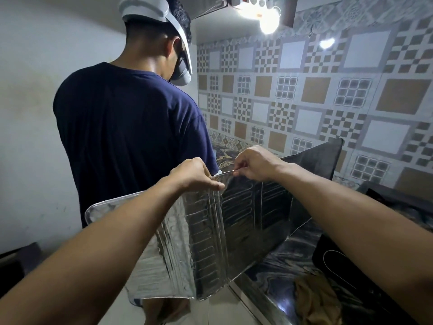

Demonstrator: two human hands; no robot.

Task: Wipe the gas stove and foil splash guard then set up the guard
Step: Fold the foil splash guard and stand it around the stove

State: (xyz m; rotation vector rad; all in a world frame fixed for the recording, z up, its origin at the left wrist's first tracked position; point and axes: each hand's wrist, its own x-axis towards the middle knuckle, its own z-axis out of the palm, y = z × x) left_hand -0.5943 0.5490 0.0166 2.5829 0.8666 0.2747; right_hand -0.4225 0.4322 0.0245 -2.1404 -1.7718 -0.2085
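Both hands — left hand (195, 173), right hand (254, 164) — pinch the top edge of the foil guard (206, 242), held above the counter (276, 261); setting it up is not yet done, and the cloth (314, 299) lies aside.

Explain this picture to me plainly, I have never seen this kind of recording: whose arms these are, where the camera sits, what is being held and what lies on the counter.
There is no machine here. The camera is worn on a person's head and looks forward and down, so the two bare arms are the wearer's own. The left hand and right hand both pinch the top edge of a folding foil splash guard, holding it up in front of the dark marbled counter. On the counter lie a brownish cloth and a black stove top. Another person in a navy shirt, wearing a headset, stands ahead with their back turned.
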